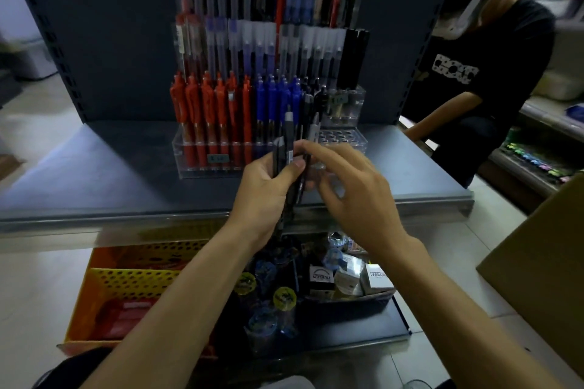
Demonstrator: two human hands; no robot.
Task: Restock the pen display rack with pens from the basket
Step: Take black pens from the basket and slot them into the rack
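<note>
One wide shelf [110, 174] carries the pen display rack [202, 167]; the basket [126, 281] sits below its edge. The left hand [262, 196] grips a bundle of black pens [286, 142] upright before the front row, while the right hand [354, 196] seems to pinch a single pen [301, 181] from it. A loosened grip could spill the bundle, and a careless push near the empty slots [341, 136] could topple standing pens.

Probably a stationery shop: price-tagged pen rack [343, 137] on metal shelving [110, 174].
</note>
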